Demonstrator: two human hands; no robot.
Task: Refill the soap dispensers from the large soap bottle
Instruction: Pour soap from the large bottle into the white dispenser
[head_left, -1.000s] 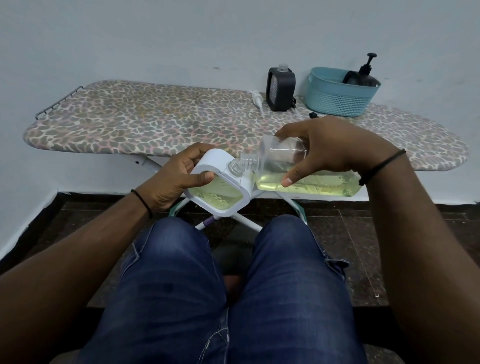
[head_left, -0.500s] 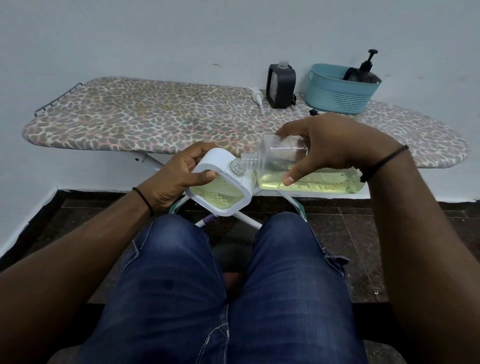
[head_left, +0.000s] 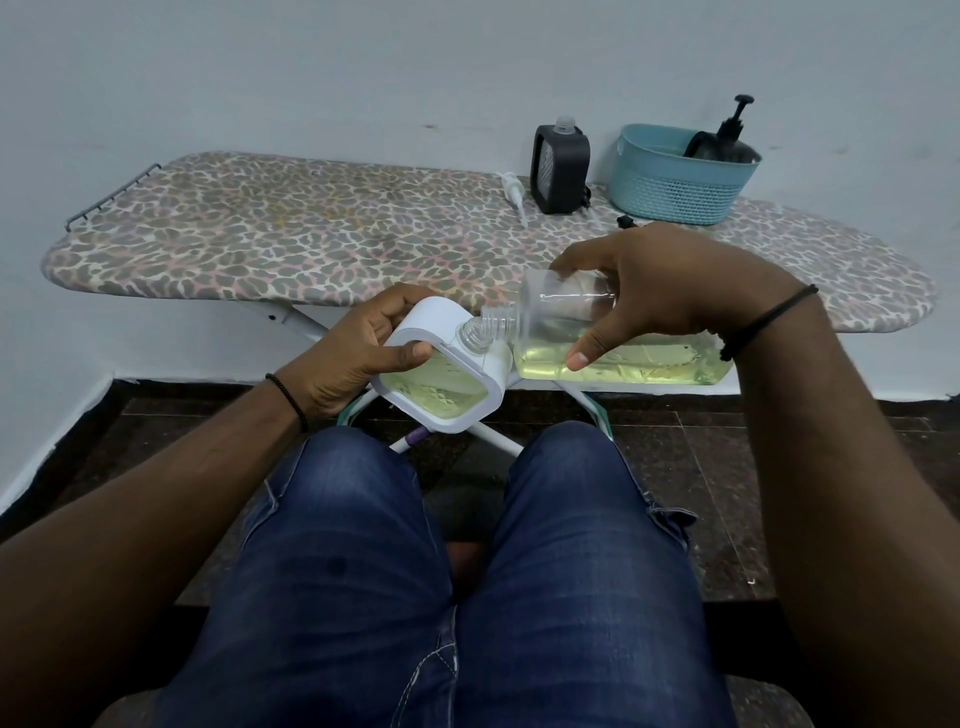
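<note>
My left hand grips a white-framed clear soap dispenser, tilted, with pale yellow soap inside and its open neck pointing right. In my right hand lies the large clear soap bottle, held nearly flat with yellow soap along its lower side. The bottle's threaded mouth meets the dispenser's neck. Both are held in the air above my knees, in front of the ironing board.
On the board's far right stand a black dispenser with an open neck and a teal basket holding a black pump bottle. A white pump head and a small black cap lie beside them. A wall stands behind.
Both hands with the bottle and the dispenser hold almost the same pose; the view has shifted slightly. The bottle stays tipped against the dispenser's neck.
</note>
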